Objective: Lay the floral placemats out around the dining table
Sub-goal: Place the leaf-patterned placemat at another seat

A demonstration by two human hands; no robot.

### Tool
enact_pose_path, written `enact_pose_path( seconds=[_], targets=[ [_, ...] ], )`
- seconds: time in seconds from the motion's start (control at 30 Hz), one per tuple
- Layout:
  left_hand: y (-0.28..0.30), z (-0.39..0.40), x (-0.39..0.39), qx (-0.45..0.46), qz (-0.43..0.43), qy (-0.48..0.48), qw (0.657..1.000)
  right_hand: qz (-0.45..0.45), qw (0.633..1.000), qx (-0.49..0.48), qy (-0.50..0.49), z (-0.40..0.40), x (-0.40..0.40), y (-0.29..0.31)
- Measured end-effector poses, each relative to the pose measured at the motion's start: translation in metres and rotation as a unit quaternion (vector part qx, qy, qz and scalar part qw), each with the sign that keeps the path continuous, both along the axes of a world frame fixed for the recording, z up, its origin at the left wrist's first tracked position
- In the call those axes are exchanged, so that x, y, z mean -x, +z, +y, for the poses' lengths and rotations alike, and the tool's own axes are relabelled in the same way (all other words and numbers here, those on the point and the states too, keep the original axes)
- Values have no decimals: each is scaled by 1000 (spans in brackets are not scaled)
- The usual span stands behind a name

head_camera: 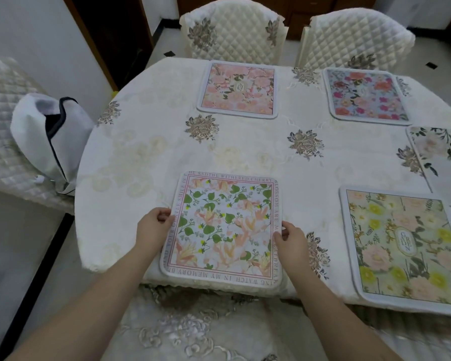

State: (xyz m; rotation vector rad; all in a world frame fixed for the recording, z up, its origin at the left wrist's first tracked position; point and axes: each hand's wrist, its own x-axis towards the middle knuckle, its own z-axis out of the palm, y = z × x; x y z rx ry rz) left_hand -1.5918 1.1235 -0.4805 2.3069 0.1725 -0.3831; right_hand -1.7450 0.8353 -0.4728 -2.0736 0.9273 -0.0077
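A cream embroidered cloth covers the tabletop (146,142), with four placemats already laid. At the near edge lies the lettered floral placemat (223,227); the left hand (151,225) and right hand (293,242) pinch its side edges with curled fingers (164,217).

Five floral placemats lie flat: lettered-border mat (225,227) at 6 o'clock, yellow-flowered mat (406,246) at 4, white-leafy mat (443,162) at 3, blue mat (366,96) at 1, pink mat (238,88) at 12.

Cream embroidered tablecloth (245,152); pink-and-green floral placemat (224,227).
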Motion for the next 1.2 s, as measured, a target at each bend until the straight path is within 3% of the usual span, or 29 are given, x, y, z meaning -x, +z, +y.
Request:
enact_pose_path(
  seconds=[0.4, 0.5, 0.6, 0.77, 0.9, 1.0, 1.2],
  targets=[
    [-2, -4, 6, -18, -41, -7, 999, 10, 999, 40, 9, -6, 2, -19],
    [-4, -7, 6, -29, -78, -10, 997, 1, 999, 30, -25, 0, 0, -15],
    [0, -22, 6, -35, -128, -31, 991, -33, 995, 85, -35, 9, -8, -7],
    [4, -65, -2, -73, -239, -199, 948, -76, 986, 116, 94, 28, -57, 1],
    [-12, -92, -14, -85, -277, -305, 907, -46, 952, 196, 231, 44, -95, -22],
    [-29, -102, -25, -144, -251, -369, 883, -8, 935, 215, 282, 46, -112, -40],
    [-49, -89, -34, -251, -188, -382, 870, 27, 910, 287, 298, 22, -110, -50]
  ],
)
